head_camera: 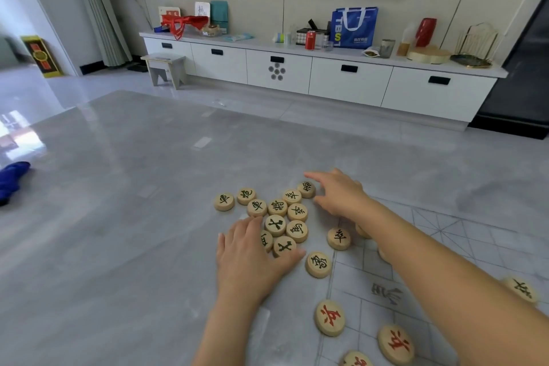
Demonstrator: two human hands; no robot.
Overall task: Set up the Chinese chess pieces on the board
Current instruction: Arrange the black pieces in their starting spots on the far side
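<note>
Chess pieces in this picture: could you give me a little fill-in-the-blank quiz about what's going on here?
The chess pieces nearest the camera bear ___ characters.
The hand lying on the cluster of pieces is the person's ___ one.
The shopping bag on the cabinet is ___.
Missing words: red; left; blue.
</note>
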